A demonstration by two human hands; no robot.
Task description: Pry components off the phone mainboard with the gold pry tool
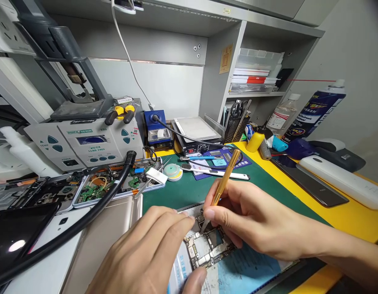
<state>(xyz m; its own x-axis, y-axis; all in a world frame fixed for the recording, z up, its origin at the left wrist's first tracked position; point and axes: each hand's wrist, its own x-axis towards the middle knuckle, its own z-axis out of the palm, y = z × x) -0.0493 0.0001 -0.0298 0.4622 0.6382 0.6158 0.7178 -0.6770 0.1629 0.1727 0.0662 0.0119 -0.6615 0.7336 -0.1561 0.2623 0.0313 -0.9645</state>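
Observation:
A phone circuit board (204,258) with metal shields and cut-out gaps lies on a blue and white printed sheet (250,265). My left hand (152,249) holds the board at its left side, with the fingertips by its upper edge and the thumb by its lower edge. Pinched like a pen in my right hand (250,216) is a slim gold-handled knife (224,183). Its narrow tip points down and meets the board's upper left part. The curled fingers of my right hand rest over the board's right end and hide some of it.
A hot-air station (94,141) stands at back left, its thick black hose (115,196) crossing the left side. A tray of phone parts (103,183), a round solder tin (173,171) and a white brush (219,173) lie behind my hands. Bottles and a spray can (314,110) stand right.

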